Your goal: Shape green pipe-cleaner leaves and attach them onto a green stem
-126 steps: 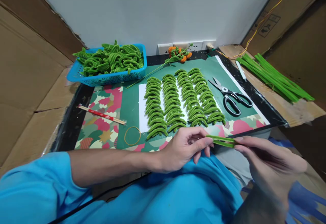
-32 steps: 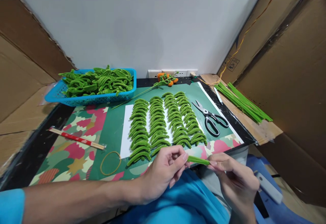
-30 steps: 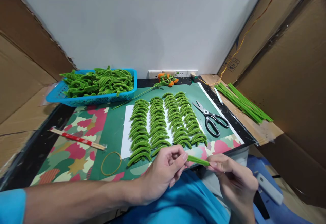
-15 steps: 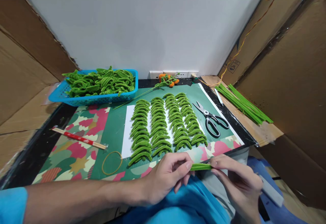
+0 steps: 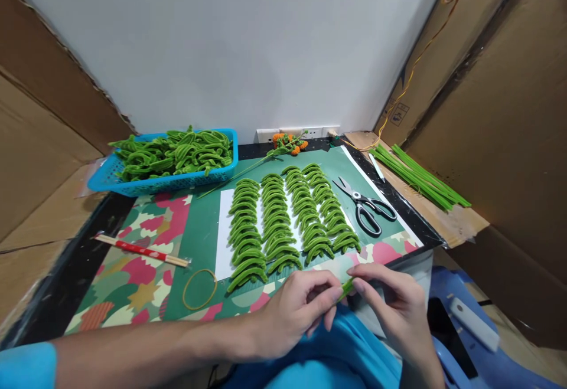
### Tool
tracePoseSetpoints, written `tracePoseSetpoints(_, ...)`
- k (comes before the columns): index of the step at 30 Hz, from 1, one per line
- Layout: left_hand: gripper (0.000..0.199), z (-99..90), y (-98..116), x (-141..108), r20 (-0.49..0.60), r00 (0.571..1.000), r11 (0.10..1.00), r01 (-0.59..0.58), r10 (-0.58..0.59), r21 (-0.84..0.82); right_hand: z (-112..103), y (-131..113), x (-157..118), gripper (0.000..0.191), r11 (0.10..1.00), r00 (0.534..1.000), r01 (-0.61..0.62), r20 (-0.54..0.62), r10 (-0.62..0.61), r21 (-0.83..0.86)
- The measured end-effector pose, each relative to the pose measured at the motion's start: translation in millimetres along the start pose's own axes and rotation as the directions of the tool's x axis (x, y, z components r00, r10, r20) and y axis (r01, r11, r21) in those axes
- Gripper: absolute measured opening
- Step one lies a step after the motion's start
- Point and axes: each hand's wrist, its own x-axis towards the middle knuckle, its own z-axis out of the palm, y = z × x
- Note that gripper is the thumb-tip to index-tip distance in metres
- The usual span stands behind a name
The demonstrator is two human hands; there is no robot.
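Just off the table's front edge, my left hand (image 5: 305,306) is closed on a short green pipe cleaner piece (image 5: 347,288). My right hand (image 5: 392,303) pinches its other end between thumb and fingers, and most of the piece is hidden. Whether it is one stem or more I cannot make out. Beyond my hands, curved green pipe cleaner pieces (image 5: 276,218) lie in several columns on white paper (image 5: 224,218). Black-handled scissors (image 5: 365,205) with open blades rest to their right.
A blue basket (image 5: 186,179) heaped with bent green pieces stands back left. Chopsticks in a red wrapper (image 5: 142,250) and a rubber band (image 5: 199,288) lie left. An orange pipe cleaner flower (image 5: 290,143) is at the back. Straight green stems (image 5: 416,179) and a white pen (image 5: 376,167) lie right.
My right hand has moved left, close to my left hand. Less of the green piece shows between them, and it now slants upward to the right. The view has shifted slightly.
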Motion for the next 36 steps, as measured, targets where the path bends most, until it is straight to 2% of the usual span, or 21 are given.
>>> tracePoseSetpoints(4,0.047,0.5,-4.3,1.2,0.002,1.0,0.995,0.016,-0.016,-0.098,1.9,2.4,0.0,0.01,0.999,0.998,-0.03,-0.054,0.032,0.044)
tracePoseSetpoints(12,0.044,1.2,-0.1,1.7,0.016,1.0,0.988,0.015,-0.013,-0.151,11.1,-1.5,2.5,0.011,0.983,0.994,-0.054,-0.08,0.069,0.173)
tracePoseSetpoints(15,0.046,0.9,1.9,2.7,0.039,0.999,0.982,0.024,-0.017,-0.188,12.7,1.3,1.4,0.013,0.948,0.992,-0.094,-0.051,0.115,0.304)
tracePoseSetpoints(18,0.046,0.1,3.7,3.7,0.057,0.998,0.976,0.035,-0.024,-0.214,14.7,6.8,0.8,0.02,0.872,0.986,-0.153,0.015,0.166,0.464)
tracePoseSetpoints(20,0.045,-0.6,4.6,3.8,0.061,0.998,0.976,0.043,-0.03,-0.213,16.2,8.9,2.1,0.022,0.843,0.981,-0.184,0.039,0.19,0.505)
tracePoseSetpoints(31,0.044,1.1,1.7,2.5,0.061,0.997,0.972,0.049,-0.036,-0.229,10.2,0.6,4.0,0.01,0.913,0.983,-0.163,0.137,0.119,0.374)
tracePoseSetpoints(33,0.043,2.0,1.0,3.0,0.066,0.997,0.972,0.051,-0.037,-0.229,8.8,4.5,3.4,0.011,0.924,0.987,-0.157,0.09,0.133,0.349)
tracePoseSetpoints(36,0.041,3.1,0.9,3.8,0.063,0.997,0.972,0.055,-0.041,-0.227,2.2,15.3,12.7,0.016,0.97,0.984,-0.143,-0.075,0.16,0.197)
